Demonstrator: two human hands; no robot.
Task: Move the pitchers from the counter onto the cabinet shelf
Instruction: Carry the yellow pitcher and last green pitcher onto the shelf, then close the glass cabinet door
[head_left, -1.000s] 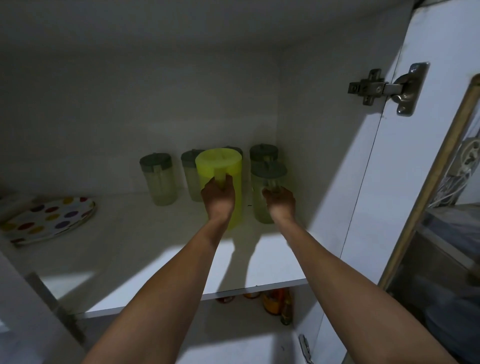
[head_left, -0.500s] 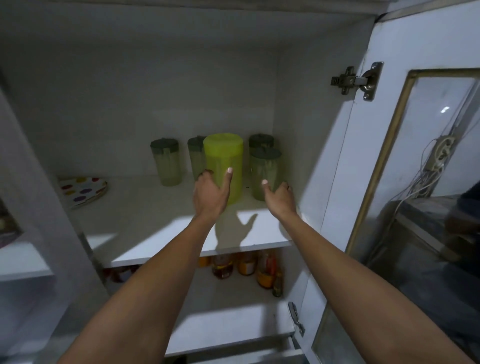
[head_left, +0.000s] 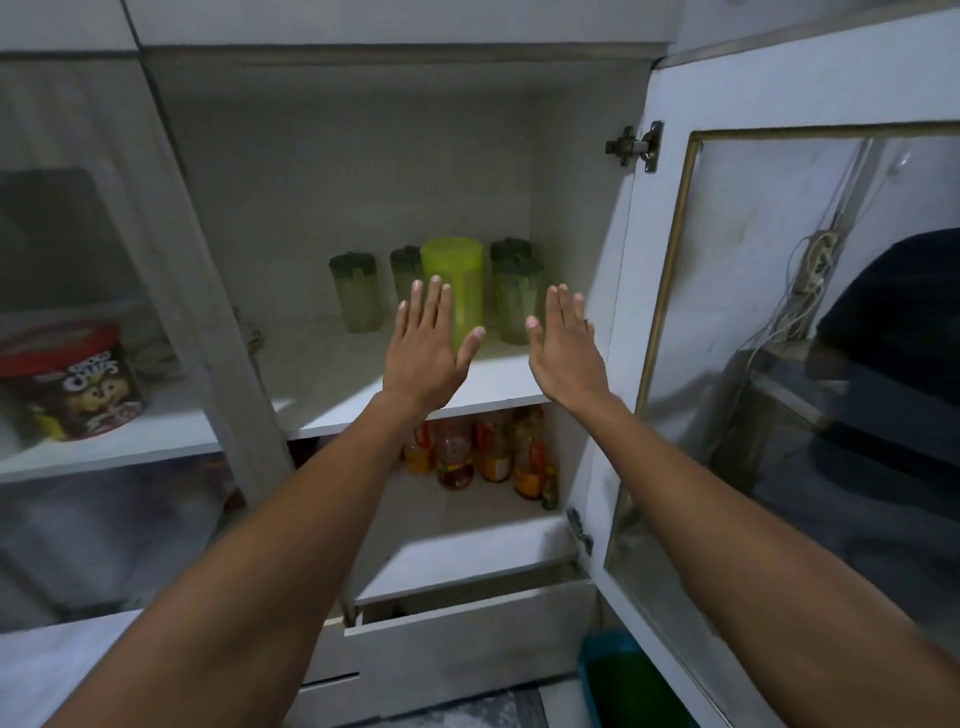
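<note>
A bright yellow-green pitcher (head_left: 457, 280) stands upright on the white cabinet shelf (head_left: 332, 379), toward the back right. Several clear pitchers with dark green lids stand around it: one to the far left (head_left: 354, 296), one just behind its left side (head_left: 406, 270), and two to its right (head_left: 517, 301). My left hand (head_left: 426, 348) is open, fingers spread, held in front of the yellow-green pitcher and apart from it. My right hand (head_left: 566, 348) is open too, in front of the right clear pitcher, touching nothing.
The glass cabinet door (head_left: 810, 322) stands open on the right. Bottles (head_left: 483, 452) fill the lower shelf. A cereal tub (head_left: 78, 379) sits behind the left glass door. A drawer (head_left: 467, 623) is slightly open below, with a green bin (head_left: 623, 680) by the floor.
Both hands let go of the pitchers, opened, and drew back from the shelf. My head has moved back, so more of the cabinet shows.
</note>
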